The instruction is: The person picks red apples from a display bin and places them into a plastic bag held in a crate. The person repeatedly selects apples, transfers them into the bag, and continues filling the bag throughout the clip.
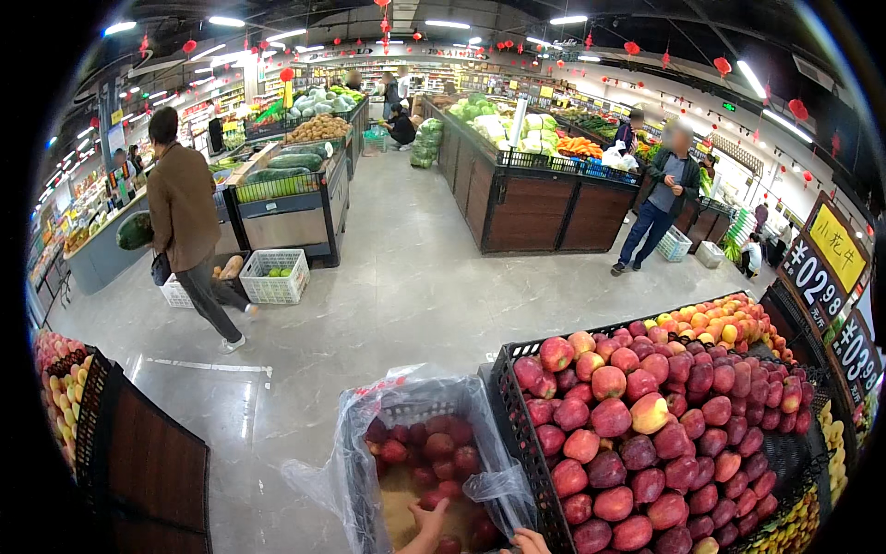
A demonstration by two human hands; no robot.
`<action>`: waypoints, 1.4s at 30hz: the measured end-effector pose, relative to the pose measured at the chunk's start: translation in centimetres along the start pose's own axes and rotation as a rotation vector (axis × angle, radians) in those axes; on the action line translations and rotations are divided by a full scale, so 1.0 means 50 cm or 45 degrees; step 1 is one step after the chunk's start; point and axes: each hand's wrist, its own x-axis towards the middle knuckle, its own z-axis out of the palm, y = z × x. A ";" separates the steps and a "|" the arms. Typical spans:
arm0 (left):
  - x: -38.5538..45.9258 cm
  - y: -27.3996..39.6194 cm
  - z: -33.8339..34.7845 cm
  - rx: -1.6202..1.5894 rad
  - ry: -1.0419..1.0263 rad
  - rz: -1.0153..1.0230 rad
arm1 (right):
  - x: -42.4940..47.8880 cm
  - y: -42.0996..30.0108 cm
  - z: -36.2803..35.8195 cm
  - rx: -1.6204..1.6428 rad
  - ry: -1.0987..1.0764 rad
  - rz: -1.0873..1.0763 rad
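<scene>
A grey plastic crate (493,415) stands before me, lined with a clear plastic bag (346,443) that hangs over its sides. Dark red apples (439,447) lie in its far part and along its right side; brown cardboard (398,492) shows at the bottom. My left hand (428,524) reaches into the crate, thumb and forefinger spread beside a red apple (432,499); whether it grips the apple is unclear. My right hand (529,541) is curled over the crate's right rim, at the plastic, partly cut off by the picture's lower edge.
Close on the right stands a black display bin (516,388) heaped with red apples (609,419), with price signs (817,277) behind. Another fruit stand (152,457) is at left. A person (183,201) carries a large melon; another person (661,197) stands near the vegetable counter (540,211).
</scene>
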 end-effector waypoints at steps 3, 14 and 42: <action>-0.098 0.135 0.000 -0.136 -0.311 0.186 | 0.003 -0.023 0.010 0.488 0.038 0.278; -0.397 0.361 -0.002 -0.029 -1.206 1.653 | -0.008 0.005 -0.169 0.807 0.666 0.469; -0.176 0.130 -0.115 0.904 -1.066 1.191 | 0.038 0.204 -0.538 -1.009 0.266 0.148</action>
